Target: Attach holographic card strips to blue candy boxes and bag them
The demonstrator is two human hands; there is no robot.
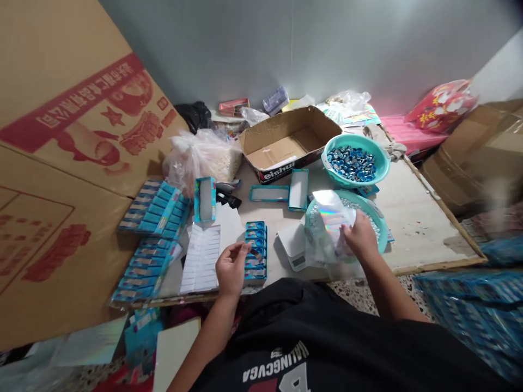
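Note:
My left hand [231,268] is closed in a pinch on a small thin strip [256,253], just above a blue tray of small boxes [256,275]. Several round blue pieces show in that tray's compartments. My right hand [362,237] grips a shiny, rainbow-tinted plastic sheet [330,211] over a teal basin [382,218]. Small white pieces fill this basin, partly hidden by the sheet and the hand. Left of the basin lies a white digital scale [291,247] with a small display.
Stacked blue boxes [153,209] stand left, near a folded white card sheet [201,258]. Behind are an open cardboard box [281,147], a bag of pale pieces [204,158] and a second teal basin [384,163] of blue gems. A large carton [73,179] rises at left.

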